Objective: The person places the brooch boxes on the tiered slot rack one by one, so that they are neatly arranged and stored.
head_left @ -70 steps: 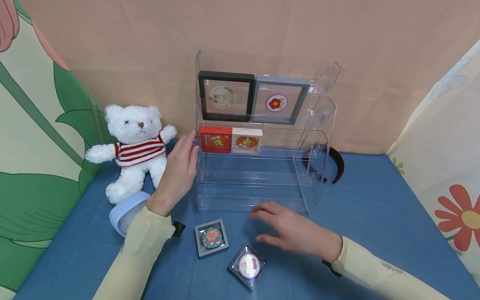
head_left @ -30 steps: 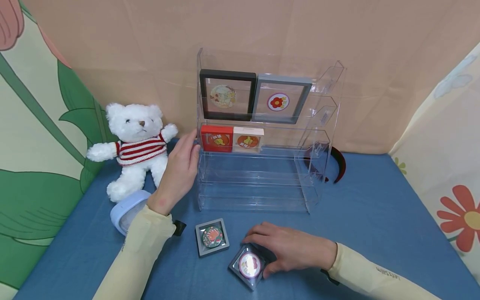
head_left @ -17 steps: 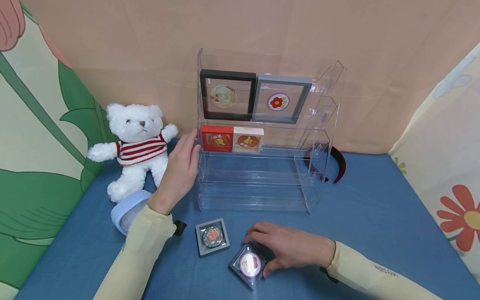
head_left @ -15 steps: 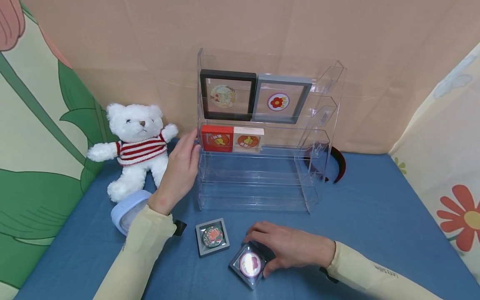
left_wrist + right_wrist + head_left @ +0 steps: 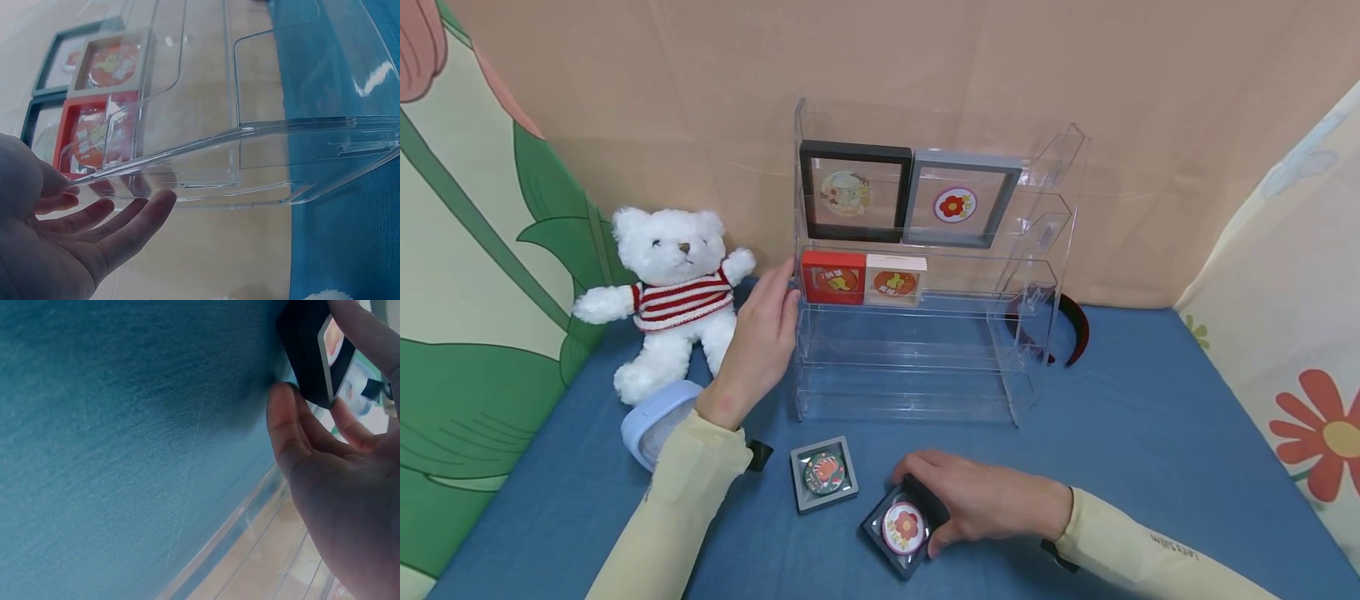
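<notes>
Peach cloth backdrop (image 5: 1150, 125), blue-covered desk (image 5: 1150, 417). Head view: right hand (image 5: 973, 500) has the small dark flower-badge frame (image 5: 904, 527) pinched by its right-hand edges, tipped at an angle over the near part of the desk. Edge-only hold — if the pinch slackens, it likely swings on its corner or drops flat. Small grey frame (image 5: 823, 475) lies just left of it; a leftward swing could clip that one. Left hand (image 5: 752, 342) is at the left side panel of the clear acrylic rack (image 5: 910, 358), fingers straight. Hands well apart from each other.

Left wrist view: fingers spread loosely along the panel edge; can't tell how much the thumb presses. Rack looks light, so a sideways shove could skid it on the cloth. That might jolt the red box (image 5: 97, 134) at this end, the pale box (image 5: 112, 62) next to it, and the two larger frames behind.

Right wrist view: digits sit at the rim of the dark frame, palm clear of it. Small contact, smooth-looking rim — I'd expect rotation before an outright drop. Fingers straying onto the clear window could smudge or dent it.
</notes>
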`<state>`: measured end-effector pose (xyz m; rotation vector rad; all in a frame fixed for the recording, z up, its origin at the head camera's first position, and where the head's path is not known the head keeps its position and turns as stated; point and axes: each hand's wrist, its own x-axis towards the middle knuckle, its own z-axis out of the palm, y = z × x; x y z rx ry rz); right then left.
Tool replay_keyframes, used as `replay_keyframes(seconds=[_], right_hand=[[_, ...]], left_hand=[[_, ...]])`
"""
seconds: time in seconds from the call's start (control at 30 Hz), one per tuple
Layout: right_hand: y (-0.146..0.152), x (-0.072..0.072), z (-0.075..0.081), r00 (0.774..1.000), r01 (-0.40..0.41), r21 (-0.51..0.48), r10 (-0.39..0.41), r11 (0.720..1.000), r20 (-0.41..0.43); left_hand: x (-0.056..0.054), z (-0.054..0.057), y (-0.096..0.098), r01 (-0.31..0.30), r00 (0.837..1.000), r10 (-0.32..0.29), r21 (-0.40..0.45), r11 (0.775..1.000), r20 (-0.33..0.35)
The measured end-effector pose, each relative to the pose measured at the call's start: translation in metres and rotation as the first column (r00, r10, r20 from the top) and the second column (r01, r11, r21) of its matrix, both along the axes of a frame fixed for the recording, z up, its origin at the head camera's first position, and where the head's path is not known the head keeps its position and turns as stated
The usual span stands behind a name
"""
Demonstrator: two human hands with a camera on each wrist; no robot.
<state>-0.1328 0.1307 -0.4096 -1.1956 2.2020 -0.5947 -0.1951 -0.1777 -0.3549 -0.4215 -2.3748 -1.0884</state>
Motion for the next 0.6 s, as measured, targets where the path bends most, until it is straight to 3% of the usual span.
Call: replay_keyframes(seconds=[0.27, 0.6], right_hand=[[0.0002, -0.0013, -0.0027, 0.999, -0.010, -0.037, 0.012, 0.999, 0.044], [0.0013, -0.0024, -0.0042, 0.999, -0.032, -0.040, 0.033, 0.999, 0.024]], left_hand=[[-0.0005, -0.0006, 0.0005, 0.001, 1.000, -0.001, 0.003, 1.000, -0.001], [-0.0006, -0.0005, 0.0004, 0.002, 1.000, -0.002, 0.006, 1.000, -0.005]])
